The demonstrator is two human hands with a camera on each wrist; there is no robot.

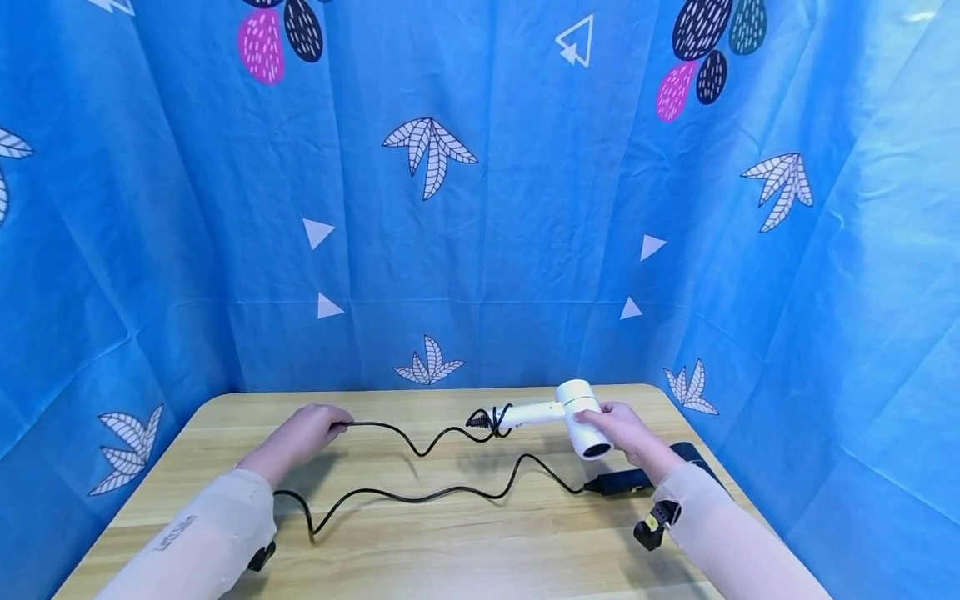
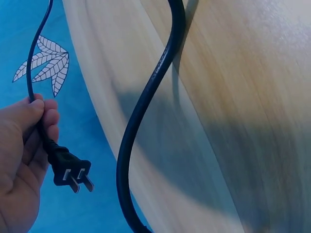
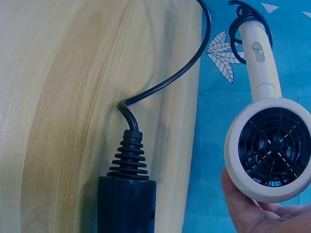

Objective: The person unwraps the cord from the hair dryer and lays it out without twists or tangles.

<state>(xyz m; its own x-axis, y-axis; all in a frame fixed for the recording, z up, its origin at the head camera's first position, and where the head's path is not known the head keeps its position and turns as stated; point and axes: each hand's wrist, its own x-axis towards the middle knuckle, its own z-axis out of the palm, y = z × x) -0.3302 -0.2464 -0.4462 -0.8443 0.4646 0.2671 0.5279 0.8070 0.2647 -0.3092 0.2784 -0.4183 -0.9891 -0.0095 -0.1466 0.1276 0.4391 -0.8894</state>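
Observation:
My right hand grips a white hair dryer by its barrel, above the table. In the right wrist view its round rear grille and a slide switch on the handle show. Black cord is looped around the handle's end and runs left to my left hand. That hand pinches the cord close to its black two-prong plug, which hangs below the fingers in the left wrist view.
On the right of the wooden table lies a black appliance, partly hidden by my right arm. Its black cord snakes leftward across the table to under my left forearm. Blue patterned curtain hangs behind and at both sides.

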